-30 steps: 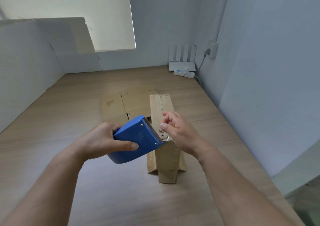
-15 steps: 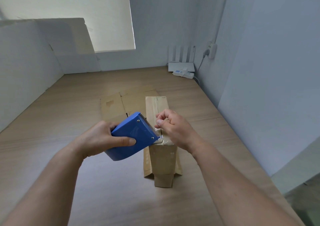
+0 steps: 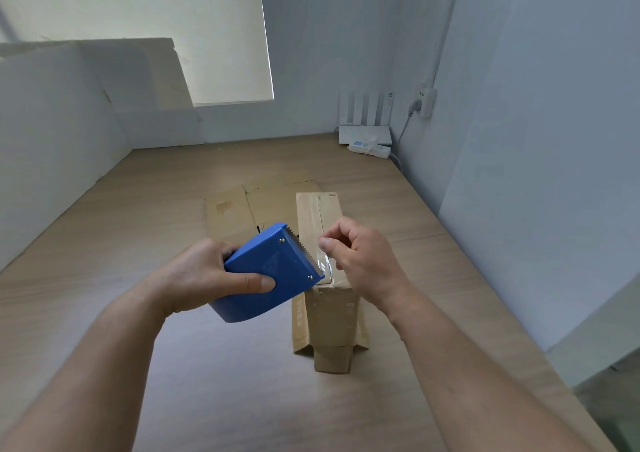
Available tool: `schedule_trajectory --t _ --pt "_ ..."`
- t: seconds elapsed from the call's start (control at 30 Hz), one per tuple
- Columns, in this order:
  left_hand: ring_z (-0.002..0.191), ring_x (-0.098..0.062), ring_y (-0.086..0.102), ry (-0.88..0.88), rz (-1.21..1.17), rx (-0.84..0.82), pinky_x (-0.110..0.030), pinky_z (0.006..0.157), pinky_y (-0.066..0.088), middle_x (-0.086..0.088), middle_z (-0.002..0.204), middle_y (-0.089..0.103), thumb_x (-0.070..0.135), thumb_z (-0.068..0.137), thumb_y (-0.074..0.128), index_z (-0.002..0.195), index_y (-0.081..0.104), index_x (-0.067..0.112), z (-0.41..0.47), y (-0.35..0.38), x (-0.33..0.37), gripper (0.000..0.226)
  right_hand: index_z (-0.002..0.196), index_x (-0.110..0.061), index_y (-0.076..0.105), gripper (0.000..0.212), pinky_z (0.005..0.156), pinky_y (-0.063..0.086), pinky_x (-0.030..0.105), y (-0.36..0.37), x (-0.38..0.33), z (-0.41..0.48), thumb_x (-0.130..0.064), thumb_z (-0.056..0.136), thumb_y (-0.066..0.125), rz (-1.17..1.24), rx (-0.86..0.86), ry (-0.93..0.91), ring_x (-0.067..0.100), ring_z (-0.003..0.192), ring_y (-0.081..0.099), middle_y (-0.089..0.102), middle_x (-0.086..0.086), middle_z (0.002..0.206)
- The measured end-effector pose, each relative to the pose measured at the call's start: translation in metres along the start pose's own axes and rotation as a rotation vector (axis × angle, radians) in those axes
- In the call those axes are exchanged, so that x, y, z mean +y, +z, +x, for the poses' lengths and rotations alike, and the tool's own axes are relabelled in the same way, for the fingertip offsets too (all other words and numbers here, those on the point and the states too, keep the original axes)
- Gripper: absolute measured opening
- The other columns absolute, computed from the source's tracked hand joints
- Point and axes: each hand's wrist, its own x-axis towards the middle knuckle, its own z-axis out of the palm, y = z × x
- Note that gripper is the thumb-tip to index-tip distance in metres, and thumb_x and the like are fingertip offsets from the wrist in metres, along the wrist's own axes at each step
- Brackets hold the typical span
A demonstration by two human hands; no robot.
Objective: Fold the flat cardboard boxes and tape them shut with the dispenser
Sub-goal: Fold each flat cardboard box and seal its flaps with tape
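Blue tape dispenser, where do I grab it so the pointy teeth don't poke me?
Hold the blue plastic tape dispenser round its smooth rounded back end, coming from the left. Its jagged teeth line the right end, beside the brown cardboard box, so stay on the flat blue sides.

Light wood-grain table [image 3: 138, 230] bears a folded brown cardboard box [image 3: 332, 316], a flat brown cardboard sheet [image 3: 235, 209] just behind it, and a white router [image 3: 365, 133] in the far right corner.

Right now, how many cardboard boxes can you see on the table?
2: a folded box below the right hand, and a flat box lying behind it. More flat ones may be stacked beneath.
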Motion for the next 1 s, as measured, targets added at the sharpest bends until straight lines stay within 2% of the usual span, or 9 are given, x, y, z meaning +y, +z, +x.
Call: schedule_trajectory --t 0.1,0.2,0.3,0.47,0.57,0.67,0.8,0.9,1.0 --pt "0.071 -0.012 0.066 0.01 0.01 -0.026 -0.017 0.055 0.047 0.013 0.078 0.07 0.09 0.018 0.064 0.089 0.068 0.027 -0.003 -0.002 0.002 0.095 0.08 -0.019 0.058 0.013 0.071 0.05 0.028 -0.001 -0.002 -0.006 -0.018 0.093 0.057 0.037 -0.004 0.02 0.009 0.074 0.054 0.06 -0.005 0.079" --pt "0.073 -0.015 0.066 -0.001 0.022 -0.041 -0.02 0.056 0.047 0.011 0.078 0.071 0.087 0.018 0.067 0.088 0.069 0.025 -0.006 -0.005 0.0 0.094 0.079 -0.026 0.054 0.017 0.086 0.052 0.037 0.003 -0.003 -0.01 -0.02 0.095 0.053 0.057 -0.068 0.058 0.017 0.095 0.062 0.065 0.001 0.102" --pt "0.074 -0.016 0.066 -0.023 0.024 -0.053 -0.02 0.056 0.047 0.011 0.077 0.071 0.087 0.016 0.067 0.089 0.069 0.023 -0.012 -0.007 -0.005 0.097 0.084 -0.028 0.049 0.016 0.087 0.052 0.035 0.01 -0.006 -0.015 -0.024 0.099 0.045 0.015 -0.167 0.072 0.014 0.096 0.064 0.062 0.001 0.107" --pt "0.076 -0.018 0.066 -0.049 0.02 -0.063 -0.021 0.058 0.049 0.008 0.076 0.071 0.083 0.02 0.069 0.089 0.068 0.024 -0.018 -0.004 -0.012 0.091 0.09 -0.025 0.05 0.013 0.07 0.052 0.029 0.016 -0.007 -0.021 -0.028 0.1 0.043 -0.124 -0.153 0.047 0.01 0.068 0.061 0.061 -0.003 0.086" --pt "0.076 -0.018 0.067 -0.03 0.023 -0.061 -0.025 0.061 0.05 0.005 0.078 0.071 0.09 0.018 0.065 0.09 0.069 0.024 -0.018 -0.005 -0.013 0.098 0.083 -0.026 0.051 0.015 0.066 0.045 0.026 0.018 -0.008 -0.024 -0.024 0.098 0.05 -0.131 -0.042 0.005 0.005 0.067 0.05 0.054 -0.011 0.076" --pt "0.078 -0.019 0.067 -0.033 0.012 -0.058 -0.022 0.059 0.047 0.002 0.08 0.071 0.071 0.041 0.073 0.09 0.068 0.023 -0.019 -0.006 -0.005 0.07 0.075 -0.025 0.054 0.02 0.063 0.042 0.023 0.017 -0.01 -0.026 -0.022 0.095 0.054 -0.067 0.036 0.047 0.006 0.066 0.049 0.052 -0.011 0.069" --pt "0.072 -0.013 0.068 0.015 0.032 -0.116 -0.02 0.058 0.047 0.006 0.078 0.072 0.084 0.029 0.067 0.086 0.069 0.024 -0.02 -0.008 0.01 0.083 0.072 -0.017 0.061 0.02 0.057 0.04 0.022 0.006 -0.014 -0.034 -0.018 0.092 0.06 0.082 0.124 0.12 0.005 0.057 0.048 0.054 -0.007 0.061" --pt "0.073 -0.017 0.07 -0.005 0.059 -0.19 -0.025 0.063 0.049 0.002 0.079 0.074 0.071 0.044 0.07 0.08 0.07 0.022 -0.024 -0.021 0.023 0.061 0.068 -0.015 0.061 0.022 0.052 0.04 0.017 -0.004 -0.012 -0.044 -0.014 0.09 0.062 0.118 0.164 0.154 0.0 0.049 0.047 0.053 -0.009 0.055" --pt "0.073 -0.022 0.072 -0.067 0.099 -0.228 -0.032 0.067 0.052 -0.004 0.079 0.075 0.07 0.037 0.074 0.081 0.073 0.02 -0.031 -0.046 0.016 0.066 0.066 -0.013 0.061 0.022 0.05 0.041 0.019 -0.029 0.0 -0.05 -0.011 0.088 0.063 0.177 0.338 0.229 0.002 0.044 0.045 0.053 -0.007 0.051"
